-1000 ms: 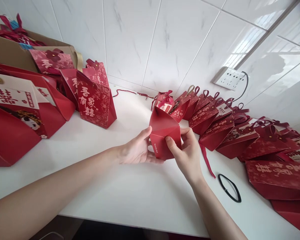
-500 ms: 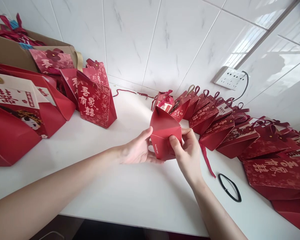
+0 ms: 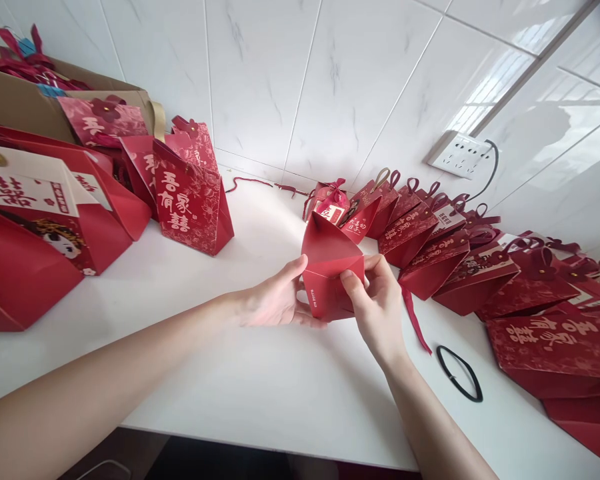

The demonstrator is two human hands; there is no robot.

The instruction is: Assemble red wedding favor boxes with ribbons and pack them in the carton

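A small red paper gift box [image 3: 325, 287], its upper flaps folded up to a point, is held just above the table between my two hands. My left hand [image 3: 283, 297] grips its left side, with the thumb at the upper edge and the other fingers reaching beneath and behind. On the right side, my right hand [image 3: 377, 307] pinches the box wall, thumb pressed on the near face and fingers behind. Tiny white print shows at the lower left of that face. Behind it stands a small red box with a ribbon bow [image 3: 333, 197].
Rows of red gift boxes [image 3: 430, 260] with loop handles fill the right side. More red boxes [image 3: 190, 200] and a cardboard carton [image 3: 105, 83] stand left. A red ribbon [image 3: 415, 320] and a black hair tie [image 3: 459, 373] lie on the white table [image 3: 260, 387]. A power socket [image 3: 460, 155] is on the wall.
My right thumb has shifted very slightly right and the box has moved a touch with it. Both hands keep the same hold.
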